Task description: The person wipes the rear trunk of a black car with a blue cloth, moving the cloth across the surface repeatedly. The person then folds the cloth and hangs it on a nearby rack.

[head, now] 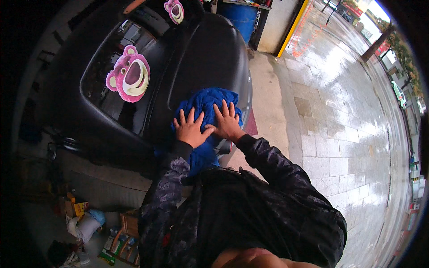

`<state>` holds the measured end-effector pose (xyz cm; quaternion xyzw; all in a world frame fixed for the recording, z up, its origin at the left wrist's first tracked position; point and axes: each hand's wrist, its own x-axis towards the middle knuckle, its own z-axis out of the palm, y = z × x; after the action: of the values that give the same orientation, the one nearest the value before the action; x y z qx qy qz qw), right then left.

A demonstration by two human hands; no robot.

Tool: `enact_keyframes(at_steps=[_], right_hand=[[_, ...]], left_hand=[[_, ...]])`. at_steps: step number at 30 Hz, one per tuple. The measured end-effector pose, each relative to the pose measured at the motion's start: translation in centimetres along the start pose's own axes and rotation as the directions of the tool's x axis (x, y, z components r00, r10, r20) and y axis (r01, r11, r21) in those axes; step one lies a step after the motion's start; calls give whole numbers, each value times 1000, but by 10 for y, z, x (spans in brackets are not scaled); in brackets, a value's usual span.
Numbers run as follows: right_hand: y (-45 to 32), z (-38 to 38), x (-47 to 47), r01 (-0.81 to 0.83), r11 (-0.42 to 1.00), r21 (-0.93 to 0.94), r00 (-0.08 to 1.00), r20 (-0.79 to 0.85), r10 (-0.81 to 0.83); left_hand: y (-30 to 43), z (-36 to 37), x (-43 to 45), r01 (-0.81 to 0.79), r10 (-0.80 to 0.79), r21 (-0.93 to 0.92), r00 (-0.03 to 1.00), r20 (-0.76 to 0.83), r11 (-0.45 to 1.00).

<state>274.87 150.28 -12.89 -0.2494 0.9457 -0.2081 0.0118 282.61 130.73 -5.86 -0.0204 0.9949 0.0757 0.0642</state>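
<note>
A bunched blue cloth point(209, 98) lies over the corner of a matte black car point(207, 57), and part of it hangs down the side towards me. My left hand point(191, 130) rests flat on the cloth with its fingers spread. Just to its right, my right hand point(227, 121) presses on the same cloth, fingers apart, its thumb close to the left thumb. Neither hand closes around the fabric. A pink bear sticker point(130, 75) is on the car's dark window glass point(100, 83), and a second bear sticker point(175, 11) shows farther off.
A blue barrel point(238, 18) stands by a wall with a yellow edge point(293, 26). Wet paving point(328, 144) runs along the right. At lower left are a wooden chair point(129, 224), a cardboard box point(69, 206) and a pale bag point(87, 227).
</note>
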Motion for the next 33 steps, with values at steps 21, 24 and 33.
enact_keyframes(at_steps=[21,24,33], right_hand=[[-1,-13,32,-92,996,-11,994,52,93],[1,-11,36,-73,997,-35,997,13,74],[6,-3,17,-10,1000,-4,999,-36,10]], left_hand=[[-6,-6,40,-4,4,-14,1000,31,1000],[-8,-3,45,-3,3,-20,1000,-12,1000],[-6,9,-10,57,-61,-38,989,-132,998]])
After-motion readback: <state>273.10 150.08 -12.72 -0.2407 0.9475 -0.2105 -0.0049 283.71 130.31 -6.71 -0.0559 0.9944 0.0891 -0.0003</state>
